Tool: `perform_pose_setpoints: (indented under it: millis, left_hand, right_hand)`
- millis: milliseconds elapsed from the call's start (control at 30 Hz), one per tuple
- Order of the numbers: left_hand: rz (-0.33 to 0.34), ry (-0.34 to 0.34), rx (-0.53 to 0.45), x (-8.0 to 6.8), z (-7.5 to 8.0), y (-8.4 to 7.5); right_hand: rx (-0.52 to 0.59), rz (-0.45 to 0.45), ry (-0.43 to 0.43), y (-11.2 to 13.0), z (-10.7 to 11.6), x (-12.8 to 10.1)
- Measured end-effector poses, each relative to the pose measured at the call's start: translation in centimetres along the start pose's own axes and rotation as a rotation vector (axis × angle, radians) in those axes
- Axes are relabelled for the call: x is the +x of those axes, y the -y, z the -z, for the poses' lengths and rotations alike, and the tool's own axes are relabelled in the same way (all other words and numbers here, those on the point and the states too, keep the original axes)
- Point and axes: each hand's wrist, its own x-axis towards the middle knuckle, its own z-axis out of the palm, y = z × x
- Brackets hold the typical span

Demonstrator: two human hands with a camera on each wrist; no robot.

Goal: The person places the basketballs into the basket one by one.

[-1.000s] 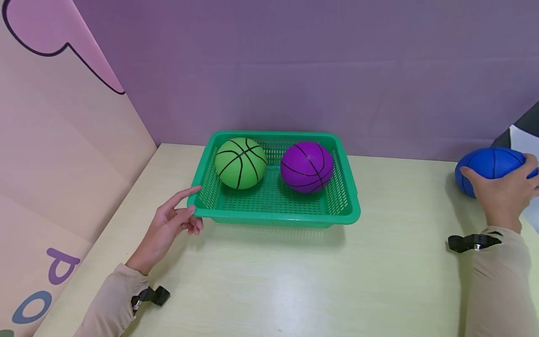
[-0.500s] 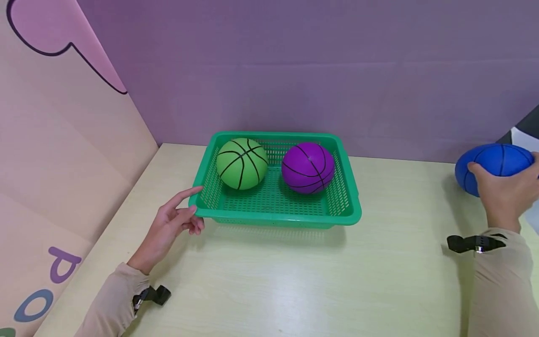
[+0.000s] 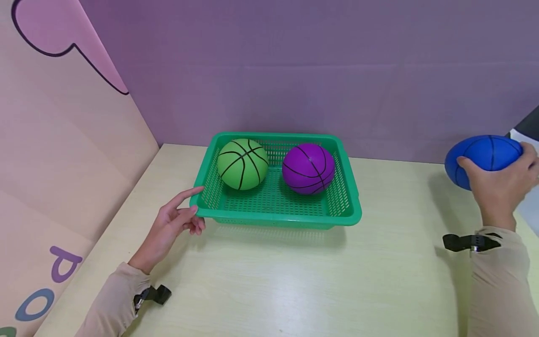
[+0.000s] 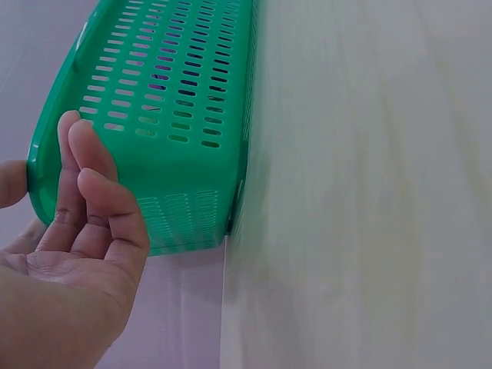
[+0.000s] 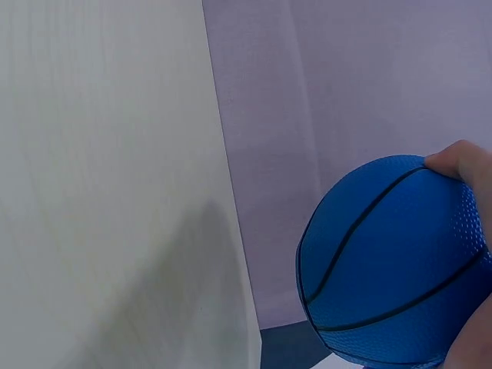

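A green plastic basket point(image 3: 273, 219) with slotted walls stands on the table. Inside it, a light green toy basketball point(image 3: 243, 164) lies at the left and a purple toy basketball point(image 3: 309, 168) at the right. My left hand point(image 3: 170, 224) holds the basket's front left corner, thumb and index finger at the rim; the left wrist view shows the other fingers point(image 4: 108, 200) curled by the outer wall. At the far right my right hand point(image 3: 503, 192) grips a blue toy basketball point(image 3: 480, 157) with black lines, raised over the table with its shadow below.
The pale wooden table point(image 3: 294, 281) meets a purple backdrop point(image 3: 294, 70) behind the basket. A light wall panel point(image 3: 54, 164) with printed letters rises along the left side. A black and white surface point(image 3: 528, 126) shows at the right edge.
My right hand has lifted the blue toy basketball off the table and moved it slightly left. The left hand and the basket stay where they were.
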Motion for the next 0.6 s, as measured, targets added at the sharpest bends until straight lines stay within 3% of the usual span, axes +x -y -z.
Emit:
perform_pose_setpoints:
  millis: [600]
  left_hand:
    - [0.005, 0.001, 0.027, 0.1, 0.0, -0.2]
  right_hand:
    - [0.068, 0.073, 0.008, 2.1, 0.3, -0.7]
